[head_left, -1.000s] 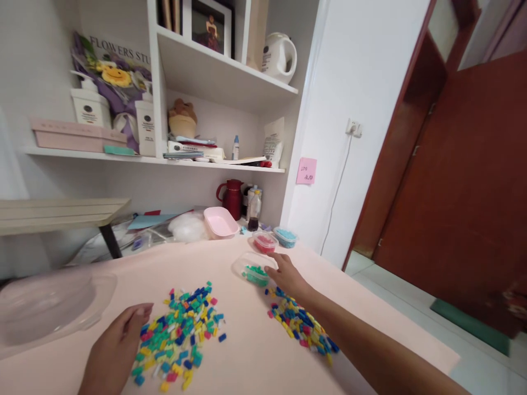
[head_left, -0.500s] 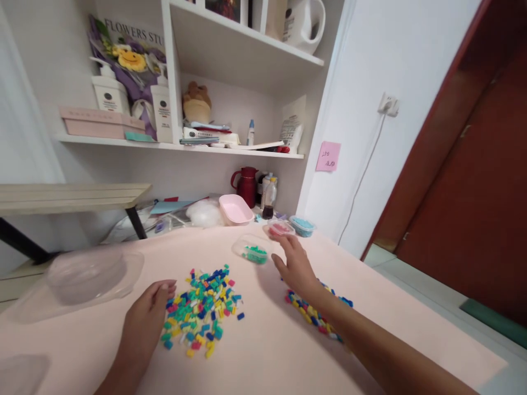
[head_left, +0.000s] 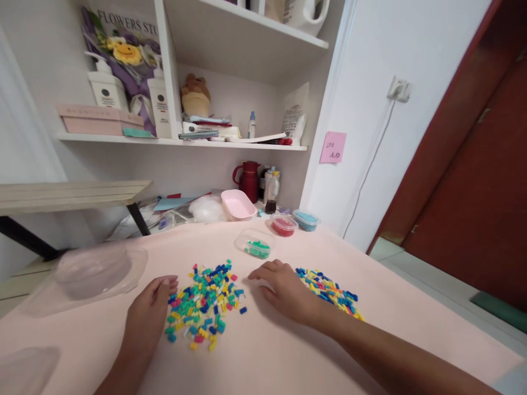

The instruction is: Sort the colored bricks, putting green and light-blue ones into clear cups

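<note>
A loose pile of small plastic building bricks [head_left: 206, 302], in green, blue, yellow, red and white, lies spread on the pink cloth. My left hand [head_left: 150, 307] rests at the left edge of this pile, fingers curled together with the thumb over them; what they hold, if anything, is hidden. Between this pile and a second brick pile [head_left: 329, 291] is my right hand [head_left: 284, 288], palm down, its fingers stretched and slightly apart, holding nothing visible. Beyond it stands a clear tub with green bricks [head_left: 258, 248]. My right forearm covers part of the second pile.
Farther back are a tub of red bricks [head_left: 284, 225] and a tub of blue bricks [head_left: 306, 220]. A pink basin [head_left: 239, 205], red jug [head_left: 248, 182] and bottle [head_left: 272, 193] stand behind. Clear plastic containers [head_left: 93, 271] lie at left, near a wooden bench [head_left: 74, 196].
My right hand has come back from above the red tub, towards me and the left pile. The red tub is uncovered. My left hand has stayed beside the pile.
</note>
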`<state>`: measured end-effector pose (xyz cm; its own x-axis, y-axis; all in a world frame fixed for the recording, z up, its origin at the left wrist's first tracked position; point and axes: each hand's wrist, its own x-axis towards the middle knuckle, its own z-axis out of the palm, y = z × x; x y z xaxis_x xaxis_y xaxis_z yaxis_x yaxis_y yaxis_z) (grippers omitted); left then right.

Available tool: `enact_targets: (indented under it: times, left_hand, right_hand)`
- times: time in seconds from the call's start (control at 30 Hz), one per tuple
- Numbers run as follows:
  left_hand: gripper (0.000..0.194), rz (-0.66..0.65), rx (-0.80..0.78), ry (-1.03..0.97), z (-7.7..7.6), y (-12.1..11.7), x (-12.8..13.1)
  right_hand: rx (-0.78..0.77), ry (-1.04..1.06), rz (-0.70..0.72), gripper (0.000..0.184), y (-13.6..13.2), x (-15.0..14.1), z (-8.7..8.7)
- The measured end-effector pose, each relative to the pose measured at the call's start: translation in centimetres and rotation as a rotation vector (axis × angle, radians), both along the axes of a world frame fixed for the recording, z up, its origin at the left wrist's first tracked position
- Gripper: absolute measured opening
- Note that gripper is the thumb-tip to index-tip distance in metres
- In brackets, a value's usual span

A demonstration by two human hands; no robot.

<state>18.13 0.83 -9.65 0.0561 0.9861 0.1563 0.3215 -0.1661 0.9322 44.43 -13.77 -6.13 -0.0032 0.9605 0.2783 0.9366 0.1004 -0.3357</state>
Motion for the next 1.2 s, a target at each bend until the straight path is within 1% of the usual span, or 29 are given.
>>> enact_targets:
  times: [0.07,0.13,0.23,0.33,0.4,0.47,0.53,0.6,0.7,0.8,0.83,0.9,0.97,1.0,1.1,1.2]
  left_hand:
    - [0.049,0.006,-0.006,-0.003,0.2,-0.2,0.0]
    - [0.049,0.007,-0.014,-0.001,0.4,-0.3,0.0]
    - [0.048,0.002,-0.02,0.01,0.4,-0.3,0.0]
    - [0.048,-0.005,-0.031,0.011,-0.1,-0.1,0.0]
    - [0.048,-0.005,-0.031,0.007,-0.4,0.1,0.0]
    - [0.047,0.0,-0.024,0.006,-0.6,0.2,-0.1]
    - [0.046,0.002,-0.016,0.006,-0.7,0.2,-0.1]
    - [0.044,0.004,-0.017,0.013,-0.5,0.1,-0.1]
    - [0.042,0.007,-0.015,0.017,-0.3,-0.2,0.0]
    - [0.041,0.016,-0.022,0.007,-0.3,-0.3,-0.1]
    - [0.041,0.019,-0.025,0.008,-0.3,-0.3,-0.1]
    - [0.04,0.023,-0.03,0.015,-0.4,-0.2,-0.1]
    - [0.039,0.021,-0.032,0.019,-0.5,-0.1,-0.1]
    - [0.039,0.022,-0.034,0.02,-0.5,-0.1,-0.1]
    - [0.039,0.028,-0.044,0.016,-0.4,-0.1,0.0]
    - [0.04,0.027,-0.056,0.005,-0.2,-0.3,0.0]
  right_hand:
    - [-0.053,0.114,0.086,0.037,1.4,-1.5,0.7]
    - [-0.117,0.11,0.117,0.033,2.8,-2.7,0.7]
    - [-0.179,0.053,0.107,0.029,4.3,-3.3,-0.2]
    - [-0.202,0.157,0.178,0.031,4.8,-2.9,-1.3]
    - [-0.192,0.263,0.231,0.034,4.7,-2.6,-1.8]
    - [-0.148,0.326,0.223,0.036,4.5,-2.2,-2.1]
    - [-0.1,0.347,0.196,0.037,4.3,-2.0,-2.1]
    - [-0.081,0.35,0.211,0.038,4.0,-1.7,-2.1]
    - [-0.117,0.357,0.316,0.04,3.6,-1.1,-2.0]
    - [-0.205,0.399,0.406,0.038,3.3,-0.5,-1.8]
    - [-0.216,0.421,0.41,0.038,3.2,-0.3,-1.8]
    - [-0.189,0.445,0.365,0.038,3.2,-0.1,-1.8]
    - [-0.142,0.424,0.3,0.037,3.1,-0.1,-1.7]
    - [-0.134,0.404,0.29,0.037,3.1,-0.1,-1.7]
    - [-0.185,0.356,0.369,0.036,2.9,-0.2,-1.4]
    - [-0.273,0.371,0.453,0.034,2.6,-0.2,-1.0]
